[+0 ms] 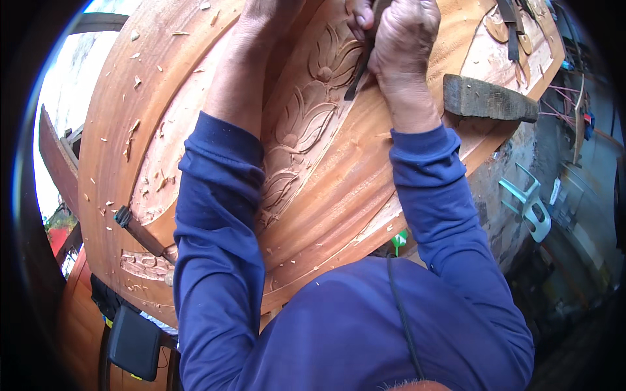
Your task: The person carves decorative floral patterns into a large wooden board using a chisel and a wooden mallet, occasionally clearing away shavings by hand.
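Note:
On the large carved wooden panel, my right hand is closed round a dark flat tool, angled down beside a relief of flowers and leaves. My left hand is mostly cut off by the top edge, at the end of my raised left forearm, so its grip is hidden. Some fingertips show left of the tool, and I cannot tell which hand they belong to. A worn wooden block lies right of my right wrist. Wood shavings are scattered over the panel.
A wooden-handled tool lies at the panel's lower left. More dark tools rest at the upper right. A black padded object is below left. A pale green plastic stool stands on the floor at the right, among clutter.

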`<state>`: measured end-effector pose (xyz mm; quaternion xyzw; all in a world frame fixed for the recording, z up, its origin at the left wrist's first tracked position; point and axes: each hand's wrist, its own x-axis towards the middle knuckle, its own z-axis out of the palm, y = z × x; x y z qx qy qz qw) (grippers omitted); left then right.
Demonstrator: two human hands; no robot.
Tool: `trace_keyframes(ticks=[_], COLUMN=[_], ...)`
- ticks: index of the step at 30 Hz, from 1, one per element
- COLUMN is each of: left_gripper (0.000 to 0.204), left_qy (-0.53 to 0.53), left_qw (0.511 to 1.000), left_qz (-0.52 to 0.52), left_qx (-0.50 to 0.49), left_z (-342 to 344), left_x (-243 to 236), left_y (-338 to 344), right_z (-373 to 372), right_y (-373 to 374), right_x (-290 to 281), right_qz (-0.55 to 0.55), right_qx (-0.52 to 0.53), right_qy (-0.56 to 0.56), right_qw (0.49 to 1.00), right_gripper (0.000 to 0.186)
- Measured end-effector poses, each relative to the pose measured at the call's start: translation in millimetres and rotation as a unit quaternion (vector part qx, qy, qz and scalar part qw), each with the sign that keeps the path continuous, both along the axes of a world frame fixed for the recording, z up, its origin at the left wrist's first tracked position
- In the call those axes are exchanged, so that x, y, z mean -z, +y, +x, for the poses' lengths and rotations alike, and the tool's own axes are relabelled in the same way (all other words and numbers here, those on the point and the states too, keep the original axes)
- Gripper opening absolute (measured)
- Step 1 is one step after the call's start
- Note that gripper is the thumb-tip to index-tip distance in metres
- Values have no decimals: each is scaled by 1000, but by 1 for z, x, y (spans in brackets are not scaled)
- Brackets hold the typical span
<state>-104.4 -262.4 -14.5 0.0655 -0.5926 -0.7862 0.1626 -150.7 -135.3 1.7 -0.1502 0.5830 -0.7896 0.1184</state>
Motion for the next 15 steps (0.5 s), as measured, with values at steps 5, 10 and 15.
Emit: trace_keyframes(ticks=[5, 10, 15], left_gripper=[59, 59, 59], left_qy=[15, 32, 30], left_qw=[1000, 999, 999], left_qz=[6, 14, 14], left_qx=[9, 15, 25], left_z=[15, 27, 36], left_x=[-2, -5, -2], left_y=[1, 4, 7], right_z=[-3, -1, 33], right_y=[4, 3, 4], right_x=[0, -2, -9], right_qz=[-109, -92, 48], right_qx=[-13, 26, -28], right_qy=[-62, -91, -54], right_qw=[992, 991, 997], right_gripper=[31, 30, 32])
